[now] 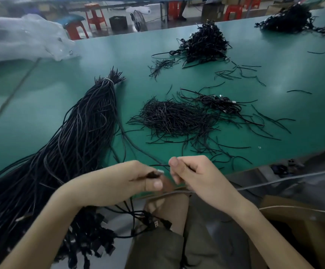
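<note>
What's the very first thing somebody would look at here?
Probably the huge bundle of black cables sprawling down the left of the green table, tied near its far end. Next, the messy pile of short black strands in the middle. Right at the near edge, the left hand grips a small black cable while the right hand pinches a thin black strand.

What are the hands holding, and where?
The left hand pinches a thin black cable near its silver plug end; the right hand pinches a short black wire strand.
</note>
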The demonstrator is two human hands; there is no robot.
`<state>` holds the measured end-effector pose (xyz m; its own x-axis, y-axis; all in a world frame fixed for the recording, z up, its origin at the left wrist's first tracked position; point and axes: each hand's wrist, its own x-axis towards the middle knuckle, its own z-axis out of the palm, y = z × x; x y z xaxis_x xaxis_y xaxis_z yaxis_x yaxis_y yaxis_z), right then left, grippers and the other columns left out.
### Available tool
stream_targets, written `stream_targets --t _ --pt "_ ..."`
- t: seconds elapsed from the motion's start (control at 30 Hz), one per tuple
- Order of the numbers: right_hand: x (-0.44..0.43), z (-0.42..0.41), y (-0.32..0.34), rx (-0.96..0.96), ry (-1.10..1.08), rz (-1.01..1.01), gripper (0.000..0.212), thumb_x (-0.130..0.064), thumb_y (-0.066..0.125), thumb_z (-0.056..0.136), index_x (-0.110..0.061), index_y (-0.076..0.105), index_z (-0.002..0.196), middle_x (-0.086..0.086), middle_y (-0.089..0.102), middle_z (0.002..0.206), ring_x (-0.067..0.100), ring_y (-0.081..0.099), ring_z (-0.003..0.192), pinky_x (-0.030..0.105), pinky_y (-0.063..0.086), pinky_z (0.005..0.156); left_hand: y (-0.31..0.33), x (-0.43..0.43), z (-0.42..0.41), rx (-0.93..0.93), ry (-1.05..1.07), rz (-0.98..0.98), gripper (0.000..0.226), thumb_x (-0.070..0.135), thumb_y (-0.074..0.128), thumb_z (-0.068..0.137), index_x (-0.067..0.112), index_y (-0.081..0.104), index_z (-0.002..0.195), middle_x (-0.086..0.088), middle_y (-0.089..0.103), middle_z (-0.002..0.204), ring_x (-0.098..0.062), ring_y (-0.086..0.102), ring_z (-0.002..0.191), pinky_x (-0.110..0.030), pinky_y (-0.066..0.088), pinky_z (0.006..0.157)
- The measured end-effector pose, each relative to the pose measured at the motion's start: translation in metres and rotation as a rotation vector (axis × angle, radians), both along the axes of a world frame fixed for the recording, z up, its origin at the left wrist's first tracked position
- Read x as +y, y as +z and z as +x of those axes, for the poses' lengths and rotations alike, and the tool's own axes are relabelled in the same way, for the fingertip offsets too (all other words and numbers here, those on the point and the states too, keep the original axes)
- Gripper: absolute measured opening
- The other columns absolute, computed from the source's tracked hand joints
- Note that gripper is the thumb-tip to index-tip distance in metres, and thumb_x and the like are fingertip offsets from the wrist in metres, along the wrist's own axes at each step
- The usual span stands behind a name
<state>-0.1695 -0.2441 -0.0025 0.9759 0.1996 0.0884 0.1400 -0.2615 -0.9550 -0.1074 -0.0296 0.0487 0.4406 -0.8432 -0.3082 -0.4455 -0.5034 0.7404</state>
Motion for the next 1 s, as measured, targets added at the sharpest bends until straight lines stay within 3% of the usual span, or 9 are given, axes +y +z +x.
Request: stream_targets --t 0.1,0.3,0.37,0.47,0.57,0.63,0.73,0.83,1.0 --pt "0.009 -0.004 0.008 -0.053 0.021 -0.031 0.043 -0.051 0.045 0.105 -0.026 0.062 0.075 0.009 0.046 0.061 0.009 0.040 0.052 0.023 0.031 0.053 -0.004 -0.003 0.002 -0.080 0.083 -0.071 0.028 0.058 0.044 0.097 0.043 0.067 0.102 0.015 0.069 0.093 -0.005 0.062 0.082 -0.019 0.047 0.076" --pt "0.013 -0.008 0.016 -0.148 -0.026 -0.110 0.029 -0.035 0.049 0.108 -0.025 0.067 0.088 -0.017 0.056 0.069 0.005 0.053 0.062 0.013 0.036 0.062 -0.003 0.000 0.003 -0.215 0.238 -0.143 0.026 0.055 0.044 0.097 0.045 0.067 0.093 0.022 0.067 0.087 -0.002 0.062 0.079 -0.014 0.046 0.070" --pt "0.015 -0.008 0.017 -0.132 -0.013 -0.060 0.030 -0.037 0.049 0.108 -0.024 0.066 0.088 -0.009 0.057 0.069 0.006 0.052 0.058 0.014 0.036 0.060 -0.005 0.001 0.002 -0.199 0.260 -0.232 0.030 0.048 0.044 0.100 0.048 0.068 0.119 0.029 0.067 0.111 0.006 0.061 0.108 -0.011 0.045 0.090" --pt "0.024 -0.009 0.016 -0.061 0.061 0.106 0.033 -0.040 0.047 0.107 -0.020 0.064 0.086 -0.003 0.060 0.072 0.004 0.049 0.052 0.018 0.039 0.056 -0.011 0.000 0.002 -0.170 0.291 -0.404 0.045 0.037 0.041 0.107 0.028 0.046 0.151 0.017 0.049 0.154 -0.002 0.040 0.145 -0.020 0.032 0.118" --pt "0.038 -0.008 0.006 0.026 0.124 0.250 0.037 -0.038 0.046 0.106 -0.014 0.064 0.084 -0.003 0.060 0.072 0.005 0.050 0.050 0.017 0.041 0.051 -0.015 -0.009 -0.005 0.081 0.305 -0.622 0.049 0.035 0.034 0.108 0.018 0.046 0.153 0.005 0.048 0.157 -0.016 0.043 0.147 -0.026 0.047 0.109" --pt "0.044 -0.004 -0.004 0.082 0.128 0.255 0.045 -0.040 0.046 0.106 -0.007 0.063 0.081 -0.004 0.059 0.069 0.008 0.049 0.049 0.017 0.039 0.050 -0.012 -0.014 -0.012 0.266 0.340 -0.764 0.049 0.036 0.032 0.109 0.013 0.058 0.142 -0.007 0.062 0.143 -0.028 0.062 0.129 -0.022 0.057 0.086" --pt "0.038 0.004 -0.014 0.120 0.158 0.223 0.053 -0.043 0.052 0.104 0.001 0.055 0.076 0.002 0.053 0.065 0.016 0.044 0.053 0.021 0.036 0.051 -0.001 -0.009 -0.015 0.444 0.372 -0.916 0.046 0.045 0.039 0.107 0.014 0.071 0.096 -0.001 0.070 0.079 -0.016 0.066 0.057 -0.025 0.050 0.057" --pt "0.028 0.012 -0.016 0.129 0.171 0.196 0.063 -0.049 0.057 0.098 0.005 0.044 0.069 0.008 0.040 0.060 0.019 0.033 0.053 0.026 0.026 0.051 0.010 0.007 -0.012 0.424 0.244 -0.797 0.044 0.053 0.048 0.104 0.022 0.062 0.076 0.010 0.052 0.055 -0.007 0.038 0.038 -0.023 0.027 0.040" --pt "0.020 0.024 -0.014 0.138 0.080 0.114 0.052 -0.048 0.053 0.102 -0.023 0.050 0.057 0.001 0.034 0.056 0.014 0.027 0.051 0.024 0.021 0.049 0.007 0.005 -0.016 0.033 0.091 0.022 0.038 0.049 0.046 0.105 0.024 0.068 0.087 0.011 0.074 0.074 -0.005 0.063 0.053 -0.017 0.048 0.059"
